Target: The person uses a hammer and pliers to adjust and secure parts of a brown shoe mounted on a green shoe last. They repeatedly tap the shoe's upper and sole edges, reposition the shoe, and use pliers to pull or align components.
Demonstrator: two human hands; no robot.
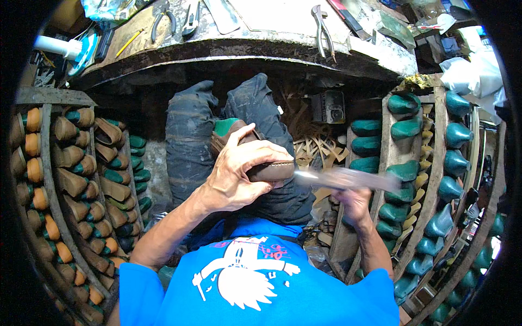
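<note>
A brown shoe (271, 172) with light stitching along its edge lies across my lap. Green shows at its far end, probably the last (223, 126) inside it. My left hand (234, 171) is wrapped over the shoe, thumb on the near side and fingers across the top. On the other side, my right hand (354, 202) is closed round a long tool (348, 179), smeared by motion. The tool's bright tip is close to the shoe's right end; whether they touch, I cannot tell. Blur hides the tool's kind.
A worn workbench (261, 46) curves ahead, carrying pincers (323, 32), pliers (163, 24) and a yellow pencil (130, 42). Racks of brown shoes (69, 155) stand at left, racks of green lasts (405, 127) at right. Scraps (321, 149) litter the floor beyond my right knee.
</note>
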